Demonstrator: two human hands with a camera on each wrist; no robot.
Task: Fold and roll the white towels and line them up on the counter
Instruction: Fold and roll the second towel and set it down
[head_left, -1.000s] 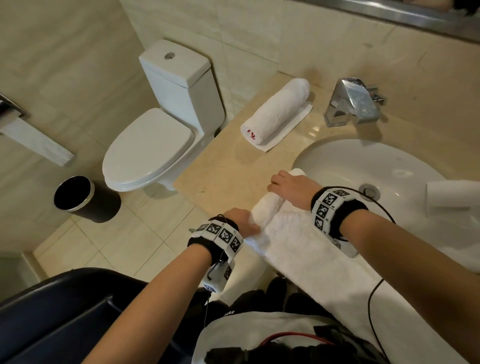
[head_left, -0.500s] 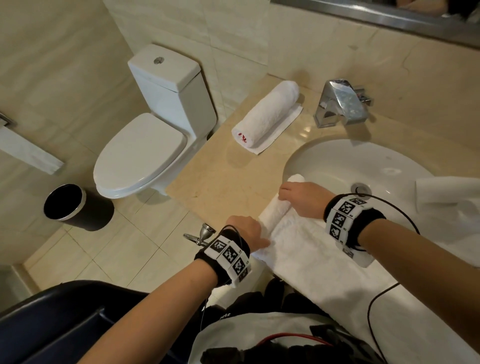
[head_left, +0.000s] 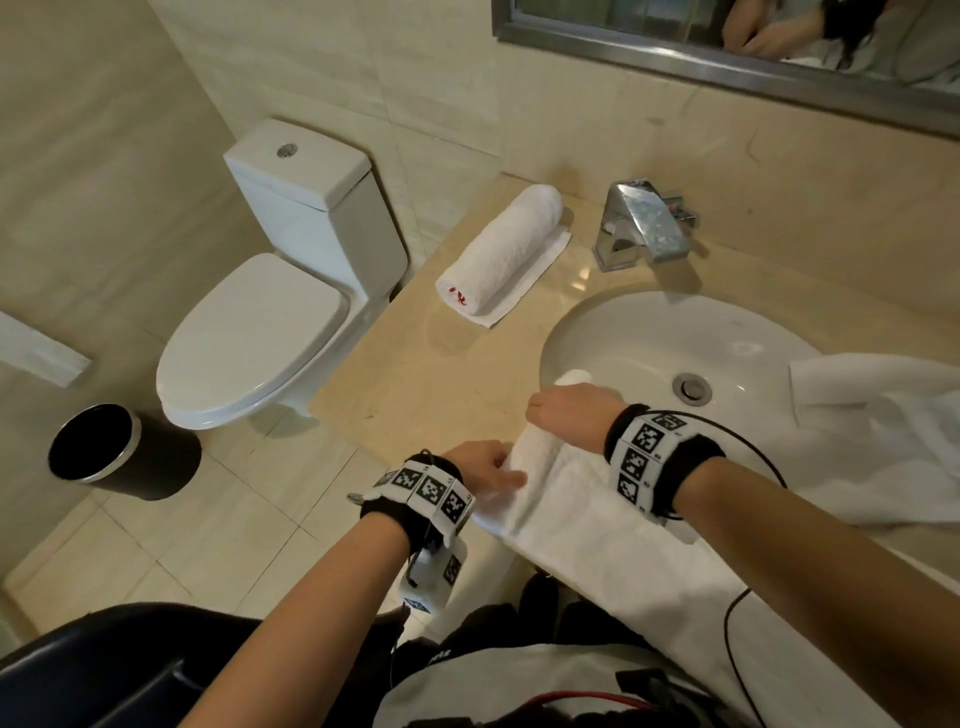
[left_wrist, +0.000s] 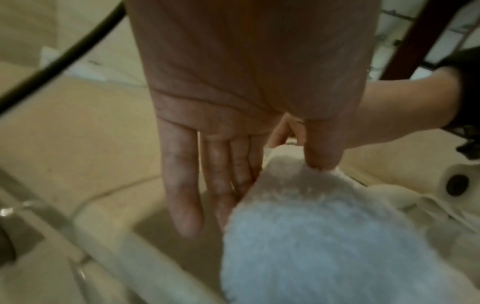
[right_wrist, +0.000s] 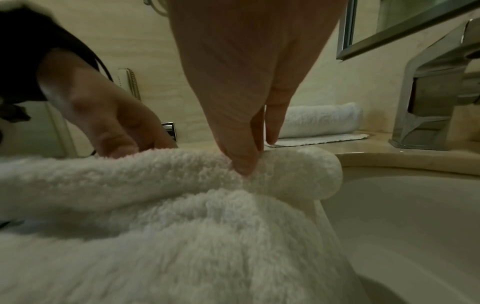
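Note:
A white towel lies flat along the counter's front edge, over the sink rim. Its far end is wound into a thin roll. My left hand holds the roll's left end, thumb on top and fingers down its far side. My right hand pinches the roll near its right end, the thumb pressed into the pile. A finished rolled towel with a red mark lies at the counter's back left, beside the tap.
The sink basin and chrome tap are to the right of the beige counter. More white towels are heaped over the sink's right side. To the left stand a toilet and a black bin.
Both hands have turned the roll a little further toward me along the flat towel, and the roll is slightly thicker. My head view has shifted.

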